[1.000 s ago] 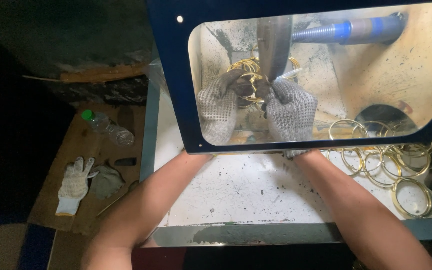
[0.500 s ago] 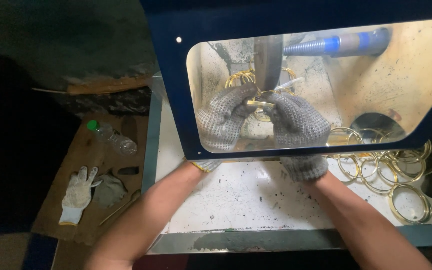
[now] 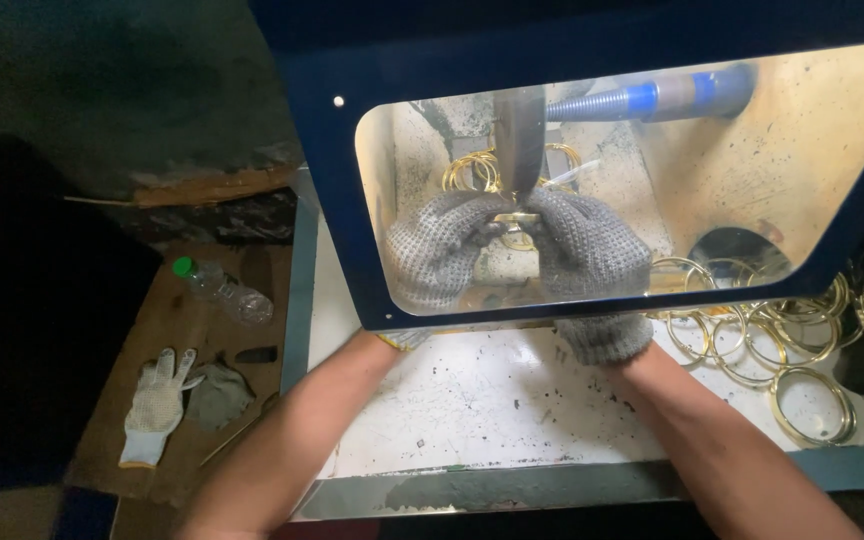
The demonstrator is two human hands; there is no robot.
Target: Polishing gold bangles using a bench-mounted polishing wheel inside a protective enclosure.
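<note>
Left hand [image 3: 447,250] and right hand [image 3: 584,250], gloved, still pinch brass ring [image 3: 520,217] against wheel [image 3: 519,140] at 12 o'clock; hands now closer together.

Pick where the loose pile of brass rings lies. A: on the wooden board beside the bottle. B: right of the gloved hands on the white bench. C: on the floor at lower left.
B: the brass rings are heaped on the white bench beside the right hand.
</note>
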